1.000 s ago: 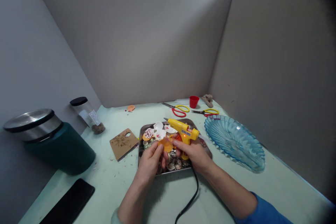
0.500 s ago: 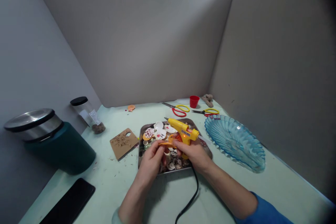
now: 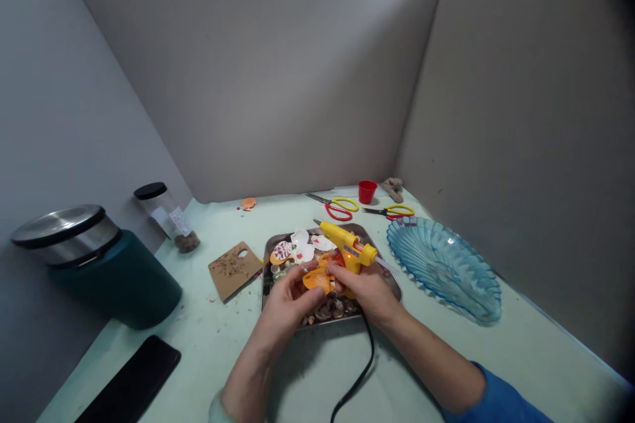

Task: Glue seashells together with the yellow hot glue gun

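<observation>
A metal tray (image 3: 389, 279) full of seashells lies on the pale green table in front of me. My right hand (image 3: 364, 289) is wrapped round the grip of a yellow hot glue gun (image 3: 343, 243), whose nozzle points up and to the left over the tray; its black cord (image 3: 358, 373) runs toward me. My left hand (image 3: 288, 302) pinches an orange shell (image 3: 316, 279) just below the gun, over the tray. White and patterned shells (image 3: 300, 246) lie at the tray's far end.
A blue glass dish (image 3: 443, 266) sits right of the tray. Two scissors (image 3: 338, 207) and a red cup (image 3: 367, 191) lie at the back. On the left are a brown card (image 3: 234, 269), a jar (image 3: 166, 214), a lidded green bin (image 3: 96, 265) and a black phone (image 3: 133, 382).
My left hand turned the orange shell, edge-on and then flat again, and shifted it slightly right and closer to my right hand. The glue gun stayed nearly still.
</observation>
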Motion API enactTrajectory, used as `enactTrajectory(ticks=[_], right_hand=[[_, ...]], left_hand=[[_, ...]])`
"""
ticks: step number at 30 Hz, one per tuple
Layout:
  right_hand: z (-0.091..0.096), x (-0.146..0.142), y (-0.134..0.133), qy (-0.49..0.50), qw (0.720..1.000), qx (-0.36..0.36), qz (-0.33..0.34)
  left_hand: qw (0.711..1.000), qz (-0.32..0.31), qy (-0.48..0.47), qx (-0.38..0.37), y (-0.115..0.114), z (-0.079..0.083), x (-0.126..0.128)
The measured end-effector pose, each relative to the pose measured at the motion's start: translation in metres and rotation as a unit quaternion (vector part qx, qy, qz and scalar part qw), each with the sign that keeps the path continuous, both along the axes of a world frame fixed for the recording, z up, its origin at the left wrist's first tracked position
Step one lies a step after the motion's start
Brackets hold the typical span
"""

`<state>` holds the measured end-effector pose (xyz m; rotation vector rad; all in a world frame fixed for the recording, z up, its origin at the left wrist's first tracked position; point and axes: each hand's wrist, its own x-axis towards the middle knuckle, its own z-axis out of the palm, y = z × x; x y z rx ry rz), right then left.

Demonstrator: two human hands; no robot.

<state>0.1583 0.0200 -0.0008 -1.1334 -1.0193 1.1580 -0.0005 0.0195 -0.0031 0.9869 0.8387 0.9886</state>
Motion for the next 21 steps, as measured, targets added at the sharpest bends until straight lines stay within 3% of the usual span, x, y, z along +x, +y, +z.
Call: enactTrajectory(ticks=[14,21], right_hand=[[0.0025,0.0034,-0.0006,0.007,1.0,0.0,-0.016],[0.001,0.0035,0.0007,-0.057,0.998,-0.032,-0.008]], left_hand=[[0.992,0.12,0.029,-0.037,0.0028,-0.0015,0.0042],[0.995,0.098,0.029,0.011,0.003,-0.0023,0.0026]])
